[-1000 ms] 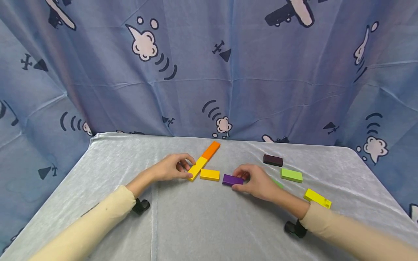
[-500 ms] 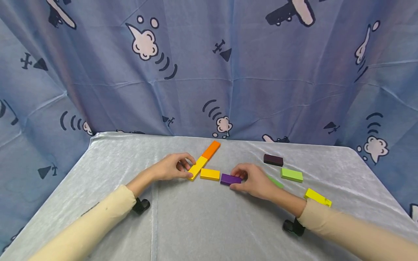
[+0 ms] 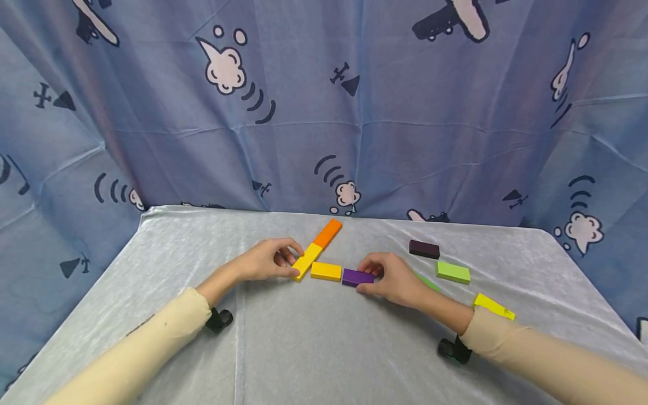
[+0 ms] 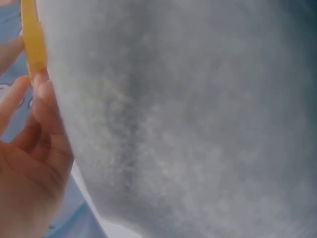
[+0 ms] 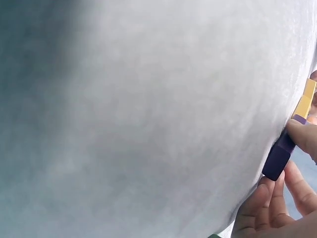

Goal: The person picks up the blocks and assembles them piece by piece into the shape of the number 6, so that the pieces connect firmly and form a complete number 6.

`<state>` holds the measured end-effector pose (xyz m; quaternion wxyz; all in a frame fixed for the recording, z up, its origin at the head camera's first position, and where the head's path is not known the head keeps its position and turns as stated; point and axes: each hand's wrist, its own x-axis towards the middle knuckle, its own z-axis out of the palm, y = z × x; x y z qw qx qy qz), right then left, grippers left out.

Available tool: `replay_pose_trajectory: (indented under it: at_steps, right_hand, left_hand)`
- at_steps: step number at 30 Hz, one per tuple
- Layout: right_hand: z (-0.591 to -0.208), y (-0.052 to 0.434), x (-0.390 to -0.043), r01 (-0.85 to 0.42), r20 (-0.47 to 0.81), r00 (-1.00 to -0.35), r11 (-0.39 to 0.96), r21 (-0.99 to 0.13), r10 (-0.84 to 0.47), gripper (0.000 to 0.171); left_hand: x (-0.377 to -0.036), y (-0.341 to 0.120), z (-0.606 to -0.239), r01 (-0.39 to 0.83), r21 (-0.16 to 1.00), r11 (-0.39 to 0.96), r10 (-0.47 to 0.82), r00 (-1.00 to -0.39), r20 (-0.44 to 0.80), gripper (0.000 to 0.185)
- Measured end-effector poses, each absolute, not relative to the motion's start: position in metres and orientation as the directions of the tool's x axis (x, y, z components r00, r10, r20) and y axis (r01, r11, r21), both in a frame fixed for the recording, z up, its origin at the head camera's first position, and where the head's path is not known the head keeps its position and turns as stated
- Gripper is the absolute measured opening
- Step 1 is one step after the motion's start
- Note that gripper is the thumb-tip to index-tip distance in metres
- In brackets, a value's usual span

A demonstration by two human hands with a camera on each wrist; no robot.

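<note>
Pale-grey velvety tablecloth (image 3: 304,349): lies flat, lightly creased.
Right hand (image 3: 399,282): pinches a glossy purple rectangular block (image 3: 356,278), flat on the tablecloth.
Left hand (image 3: 264,260): thumb and fingers hold the near end of a slanted yellow rectangular block (image 3: 307,261).
Amber rectangular block (image 3: 326,271): I see it between both held blocks, just beside the purple one.

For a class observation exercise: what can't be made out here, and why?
Head view: much of the nearer green block, hidden by the right hand.
Head view: part of the bright yellow block, covered by the right sleeve.
Right wrist view: part of the purple block, behind the right thumb.
Left wrist view: part of the left hand, past the left edge.
</note>
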<state>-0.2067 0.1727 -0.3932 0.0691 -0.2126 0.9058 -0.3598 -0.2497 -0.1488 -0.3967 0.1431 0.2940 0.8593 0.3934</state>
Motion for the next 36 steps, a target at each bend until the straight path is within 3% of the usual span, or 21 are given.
replay_pose_trajectory:
  at_steps: [36]
  right_hand:
    - [-0.3917, 0.1695, -0.2051, -0.330, 0.031, -0.906, 0.658, -0.677, -0.423, 0.027]
  left_hand:
    - [-0.2495, -0.1491, -0.3966, 0.391, 0.761, 0.518, 0.619, -0.785, -0.018, 0.038]
